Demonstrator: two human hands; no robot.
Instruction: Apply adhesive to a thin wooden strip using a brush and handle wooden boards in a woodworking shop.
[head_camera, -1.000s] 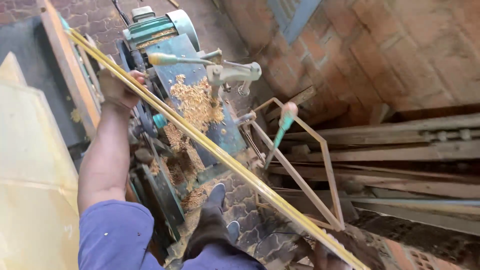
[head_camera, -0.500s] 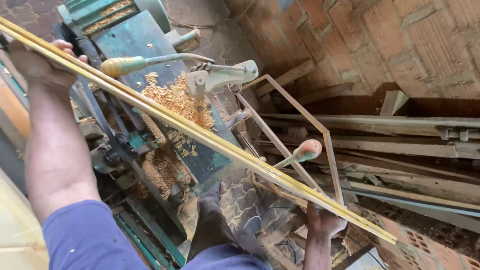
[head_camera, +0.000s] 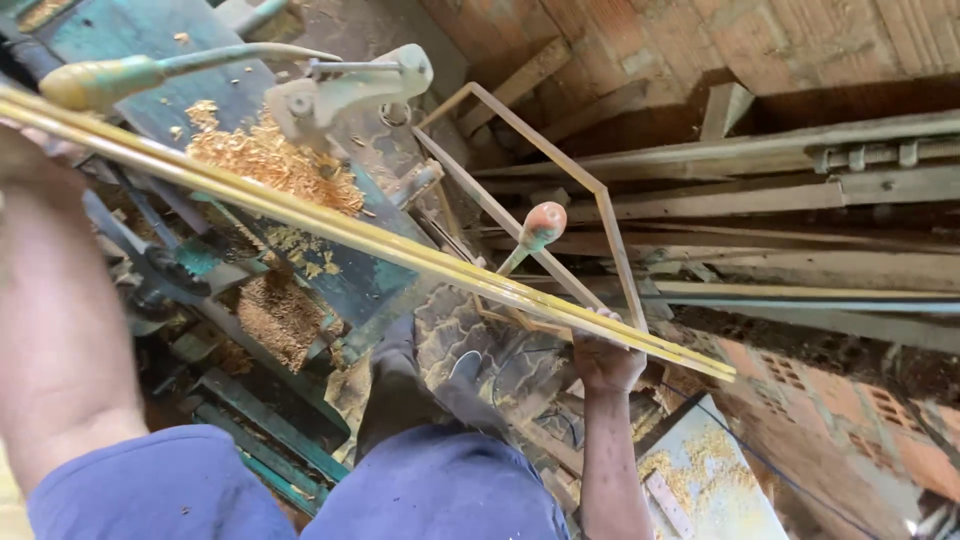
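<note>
The right hand (head_camera: 607, 362) is closed from below around a bundle of thin yellow strips (head_camera: 400, 243), close to its lower-right end. The left hand (head_camera: 28, 150) meets the strips at the picture's left edge, but it is blurred and partly out of view, so I cannot tell how it grips. The strips run as one long straight line from upper left down to lower right, crossing in front of the machine (head_camera: 200, 150). Shavings (head_camera: 265, 160) lie heaped on the machine just behind the strips. A lever (head_camera: 95, 80) with a worn handle sticks out above the strips, and a red-knobbed lever (head_camera: 540, 225) rises just behind them near the right hand. Planks (head_camera: 800, 160) lie right of the machine.
</note>
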